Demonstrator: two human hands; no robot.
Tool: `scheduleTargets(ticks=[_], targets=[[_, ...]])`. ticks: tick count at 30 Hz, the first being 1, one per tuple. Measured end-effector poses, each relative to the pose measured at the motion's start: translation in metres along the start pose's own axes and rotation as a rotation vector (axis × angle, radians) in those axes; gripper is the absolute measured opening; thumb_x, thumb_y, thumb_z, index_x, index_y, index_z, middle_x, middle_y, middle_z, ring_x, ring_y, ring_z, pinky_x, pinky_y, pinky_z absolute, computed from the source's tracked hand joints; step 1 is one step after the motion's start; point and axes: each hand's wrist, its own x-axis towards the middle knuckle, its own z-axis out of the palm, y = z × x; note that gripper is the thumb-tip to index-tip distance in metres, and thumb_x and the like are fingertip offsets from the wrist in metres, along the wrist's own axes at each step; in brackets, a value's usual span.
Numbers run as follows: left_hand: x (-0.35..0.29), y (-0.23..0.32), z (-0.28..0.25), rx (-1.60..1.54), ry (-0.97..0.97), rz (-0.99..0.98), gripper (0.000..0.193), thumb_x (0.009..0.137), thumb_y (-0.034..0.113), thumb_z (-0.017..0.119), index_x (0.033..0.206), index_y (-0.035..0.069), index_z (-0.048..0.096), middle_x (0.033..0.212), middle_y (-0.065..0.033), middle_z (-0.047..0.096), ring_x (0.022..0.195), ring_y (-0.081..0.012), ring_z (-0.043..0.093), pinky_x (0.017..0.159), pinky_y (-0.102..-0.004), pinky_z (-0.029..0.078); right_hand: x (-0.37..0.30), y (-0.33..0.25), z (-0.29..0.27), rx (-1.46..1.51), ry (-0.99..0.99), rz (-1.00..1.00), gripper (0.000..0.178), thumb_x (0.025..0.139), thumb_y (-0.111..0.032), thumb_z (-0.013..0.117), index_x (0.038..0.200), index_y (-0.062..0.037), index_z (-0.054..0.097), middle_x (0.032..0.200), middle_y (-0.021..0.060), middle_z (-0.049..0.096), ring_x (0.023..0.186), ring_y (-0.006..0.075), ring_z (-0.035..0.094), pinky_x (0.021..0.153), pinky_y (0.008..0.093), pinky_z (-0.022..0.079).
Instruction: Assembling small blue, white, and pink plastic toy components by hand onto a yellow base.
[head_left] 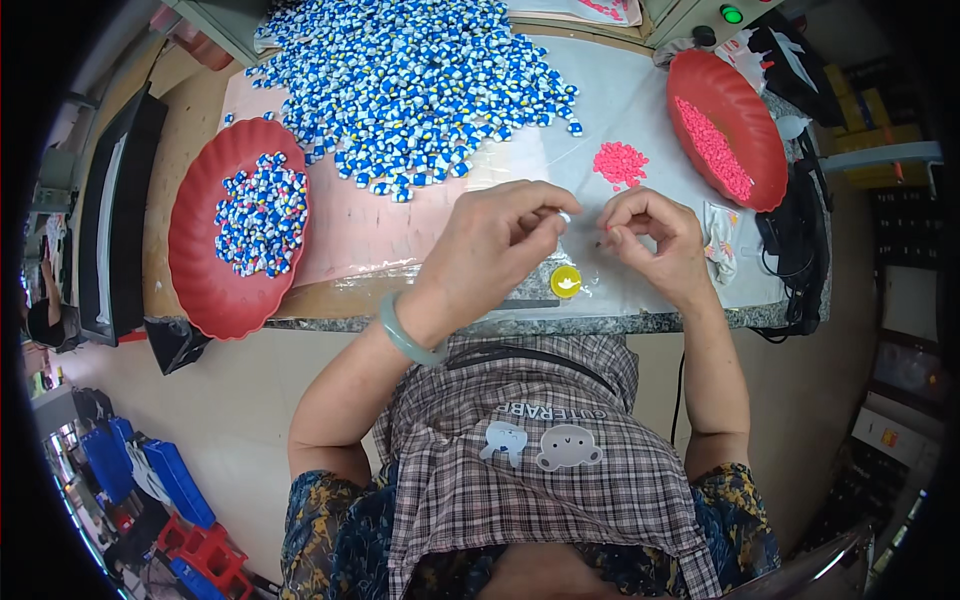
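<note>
My left hand (pixel 495 245), with a pale green bangle on its wrist, pinches a small whitish piece (pixel 565 217) between thumb and fingertips. Facing it across a small gap, my right hand (pixel 660 240) is closed in a pinch. A reddish speck shows at its fingertips, but what it holds is too small to make out. Just below the gap between the hands sits a round yellow cap (pixel 566 283) with a white substance in it. Beyond my right hand lies a small heap of pink pieces (pixel 620 163) on the pale sheet.
A large pile of small blue-and-white pieces (pixel 420 90) covers the table's far middle. The red scalloped tray (pixel 195 240) at left holds similar pieces, some with pink. Another red tray (pixel 765 150), at right, holds pink pieces. A crumpled white cloth (pixel 720 245) lies beside my right hand.
</note>
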Motion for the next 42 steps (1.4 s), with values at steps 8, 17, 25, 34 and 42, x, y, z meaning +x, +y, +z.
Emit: scheduleTargets(ticks=[8,17,25,34,42], targets=[[-0.001,0.007,0.009,0.059,-0.049,0.042,0.014,0.095,0.005,0.065,0.106,-0.001,0.069,0.084,-0.0002,0.068,0.064,-0.0006,0.053,0.055,-0.0190,0.044,-0.003,-0.014,0.008,0.368,-0.026,0.060,0.010,0.090,0.003,0.066,0.096,0.0012,0.057,0.094,0.0103,0.065,0.075,0.0117,0.063,0.068,0.0248,0.054],[-0.007,0.007,0.009,0.198,-0.081,0.139,0.005,0.090,0.003,0.066,0.094,-0.001,0.065,0.073,-0.0031,0.062,0.056,-0.0036,0.049,0.050,-0.0218,0.041,0.001,-0.035,0.007,0.127,-0.128,0.109,0.018,0.089,-0.001,0.072,0.100,-0.0003,0.058,0.083,0.0057,0.067,0.074,0.0088,0.066,0.066,0.0244,0.054],[-0.009,0.012,0.005,0.023,-0.167,-0.048,0.006,0.092,0.004,0.066,0.093,0.001,0.061,0.074,0.0026,0.059,0.064,-0.0012,0.052,0.056,-0.0191,0.043,-0.004,-0.036,0.016,-0.023,-0.048,-0.074,0.013,0.087,0.004,0.070,0.097,0.0048,0.062,0.087,0.0101,0.069,0.075,0.0138,0.068,0.067,0.0260,0.057],[-0.008,0.007,0.000,-0.444,-0.264,-0.204,0.004,0.096,0.007,0.063,0.096,0.006,0.059,0.080,0.0049,0.059,0.071,0.0012,0.052,0.059,-0.0158,0.039,-0.008,-0.041,0.024,-0.123,0.065,-0.235,0.013,0.079,0.010,0.071,0.090,0.0037,0.067,0.085,0.0092,0.070,0.072,0.0149,0.067,0.064,0.0267,0.055],[-0.009,0.010,-0.002,-0.453,-0.280,-0.242,0.006,0.095,0.009,0.066,0.096,0.004,0.062,0.080,0.0017,0.064,0.068,-0.0020,0.055,0.059,-0.0175,0.043,-0.007,-0.043,0.025,-0.295,0.098,-0.371,0.016,0.074,0.009,0.072,0.085,0.0016,0.064,0.080,0.0087,0.069,0.067,0.0160,0.065,0.059,0.0270,0.051]])
